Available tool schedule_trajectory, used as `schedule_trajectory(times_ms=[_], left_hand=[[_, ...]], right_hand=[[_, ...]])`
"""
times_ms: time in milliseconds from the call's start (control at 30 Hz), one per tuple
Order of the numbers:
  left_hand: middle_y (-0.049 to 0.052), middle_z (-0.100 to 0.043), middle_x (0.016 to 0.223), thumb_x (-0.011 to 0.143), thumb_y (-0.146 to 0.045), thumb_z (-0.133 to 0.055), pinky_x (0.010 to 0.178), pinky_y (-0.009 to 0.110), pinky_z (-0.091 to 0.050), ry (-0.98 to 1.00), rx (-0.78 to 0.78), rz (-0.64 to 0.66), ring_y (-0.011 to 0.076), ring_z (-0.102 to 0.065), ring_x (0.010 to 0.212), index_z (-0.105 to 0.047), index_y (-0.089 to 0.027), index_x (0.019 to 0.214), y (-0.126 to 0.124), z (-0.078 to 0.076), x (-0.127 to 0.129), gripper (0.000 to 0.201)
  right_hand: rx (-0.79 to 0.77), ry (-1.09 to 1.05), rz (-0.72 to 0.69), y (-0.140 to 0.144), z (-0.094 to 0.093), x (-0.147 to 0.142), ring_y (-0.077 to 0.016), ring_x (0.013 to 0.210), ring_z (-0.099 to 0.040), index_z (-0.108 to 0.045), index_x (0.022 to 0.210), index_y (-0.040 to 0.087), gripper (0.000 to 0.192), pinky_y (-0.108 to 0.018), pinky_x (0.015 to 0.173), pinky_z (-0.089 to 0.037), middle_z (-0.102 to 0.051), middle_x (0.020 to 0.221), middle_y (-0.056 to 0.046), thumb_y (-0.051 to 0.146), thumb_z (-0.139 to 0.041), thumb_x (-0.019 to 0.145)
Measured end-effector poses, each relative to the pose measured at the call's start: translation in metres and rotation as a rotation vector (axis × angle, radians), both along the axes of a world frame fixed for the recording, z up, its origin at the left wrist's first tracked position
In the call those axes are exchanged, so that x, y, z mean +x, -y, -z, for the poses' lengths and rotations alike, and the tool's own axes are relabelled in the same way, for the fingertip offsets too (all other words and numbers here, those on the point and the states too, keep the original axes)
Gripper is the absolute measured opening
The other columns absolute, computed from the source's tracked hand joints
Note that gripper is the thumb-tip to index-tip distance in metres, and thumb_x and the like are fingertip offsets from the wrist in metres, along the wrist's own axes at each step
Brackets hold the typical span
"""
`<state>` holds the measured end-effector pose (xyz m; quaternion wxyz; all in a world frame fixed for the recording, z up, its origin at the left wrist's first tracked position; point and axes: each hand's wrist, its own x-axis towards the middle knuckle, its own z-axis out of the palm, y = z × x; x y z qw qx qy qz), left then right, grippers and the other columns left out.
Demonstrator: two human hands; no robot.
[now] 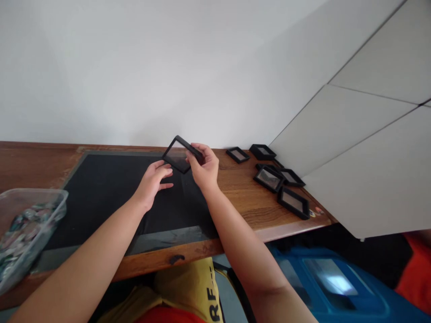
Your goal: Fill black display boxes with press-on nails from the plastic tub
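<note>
A black box with a clear window (177, 154) is held tilted above the dark mat (111, 188). My right hand (205, 168) grips its right side, thumb on the front and fingers behind. At the box's lower left corner is my left hand (155, 181), with its fingers spread apart. Whether the left fingertips touch the corner, I cannot tell. What lies behind the window cannot be made out.
Several similar black windowed boxes (294, 202) lie on the wooden table (240, 197) at the right, some overlapping. A clear plastic tub (43, 192) of small wrapped pieces stands at the left. White panels (363, 148) rise on the right; a blue plastic object (363, 296) sits below.
</note>
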<state>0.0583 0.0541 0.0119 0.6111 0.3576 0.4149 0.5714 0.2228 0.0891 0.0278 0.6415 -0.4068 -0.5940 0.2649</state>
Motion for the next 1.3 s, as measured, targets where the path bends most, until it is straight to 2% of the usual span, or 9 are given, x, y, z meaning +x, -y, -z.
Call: schedule_trajectory(times_ms=[100,200,467,600,767,933,1033,1167,1300], left_hand=[[0.008,-0.073,0.095,0.061,-0.044,-0.091,0.048,0.021,-0.049,-0.026,-0.007,0.002,0.0172,-0.066,0.074,-0.071,-0.018,0.092,0.004,-0.003,0.002,0.045],[0.003,-0.066,0.074,0.060,-0.053,-0.091,0.044,0.018,-0.042,0.001,0.039,0.026,0.0131,-0.060,0.062,-0.069,-0.016,0.079,0.009,-0.009,0.004,0.046],[0.002,-0.068,0.075,0.057,-0.044,-0.088,0.050,0.018,-0.047,0.131,0.032,-0.024,0.0140,-0.065,0.069,-0.067,-0.018,0.081,0.006,-0.013,0.001,0.041],[0.001,-0.066,0.074,0.058,-0.039,-0.082,0.052,0.019,-0.048,0.198,-0.014,-0.020,0.0139,-0.064,0.069,-0.065,-0.018,0.081,0.003,-0.012,-0.001,0.036],[-0.001,-0.061,0.073,0.058,-0.038,-0.083,0.053,0.020,-0.048,0.240,-0.054,-0.001,0.0124,-0.061,0.068,-0.062,-0.018,0.077,0.001,-0.012,-0.003,0.035],[-0.005,-0.055,0.065,0.057,-0.034,-0.088,0.055,0.018,-0.045,0.236,-0.020,0.005,0.0088,-0.053,0.061,-0.057,-0.019,0.072,0.000,-0.013,-0.004,0.038],[-0.006,-0.056,0.066,0.057,-0.032,-0.091,0.059,0.018,-0.046,0.238,0.025,0.012,0.0077,-0.053,0.062,-0.053,-0.019,0.068,0.001,-0.014,-0.005,0.041],[-0.004,-0.063,0.073,0.058,-0.035,-0.094,0.065,0.021,-0.051,0.242,0.088,0.024,0.0095,-0.059,0.068,-0.060,-0.019,0.072,0.003,-0.015,-0.005,0.040],[-0.003,-0.065,0.073,0.058,-0.045,-0.099,0.062,0.022,-0.049,0.232,0.137,-0.016,0.0097,-0.059,0.066,-0.066,-0.019,0.075,0.001,-0.014,-0.006,0.046]], right_hand=[[0.250,0.323,0.029,0.008,0.002,-0.001,-0.0200,0.106,-0.079,-0.075,0.119,0.028,0.037,-0.039,0.101,-0.062,-0.083,0.113,-0.003,0.015,-0.065,0.086],[0.365,0.474,0.008,0.012,0.004,-0.004,-0.0206,0.110,-0.079,-0.078,0.113,0.029,0.035,-0.045,0.113,-0.057,-0.084,0.114,-0.001,0.011,-0.061,0.087],[0.431,0.689,0.037,0.013,0.004,-0.008,-0.0233,0.124,-0.076,-0.080,0.118,0.029,0.046,-0.048,0.116,-0.054,-0.083,0.124,-0.003,0.006,-0.062,0.083],[0.401,0.782,0.079,0.016,0.002,-0.009,-0.0249,0.129,-0.073,-0.081,0.118,0.032,0.041,-0.048,0.112,-0.057,-0.083,0.122,-0.002,0.009,-0.063,0.089],[0.417,0.758,0.036,0.017,0.001,-0.009,-0.0259,0.131,-0.072,-0.082,0.118,0.026,0.035,-0.045,0.109,-0.058,-0.084,0.118,-0.006,0.011,-0.066,0.091],[0.317,0.676,-0.017,0.019,0.001,-0.012,-0.0265,0.128,-0.074,-0.081,0.121,0.028,0.034,-0.047,0.110,-0.057,-0.082,0.126,-0.007,0.019,-0.075,0.088],[0.299,0.582,-0.098,0.020,0.001,-0.013,-0.0279,0.126,-0.075,-0.079,0.124,0.027,0.039,-0.049,0.112,-0.057,-0.082,0.126,-0.008,0.029,-0.082,0.085],[0.159,0.405,-0.248,0.021,0.000,-0.013,-0.0262,0.123,-0.077,-0.074,0.134,0.028,0.048,-0.048,0.113,-0.059,-0.079,0.133,-0.008,0.033,-0.081,0.087],[0.043,0.284,-0.362,0.022,0.000,-0.014,-0.0261,0.128,-0.074,-0.071,0.139,0.026,0.050,-0.048,0.116,-0.058,-0.076,0.139,-0.009,0.040,-0.079,0.091]])
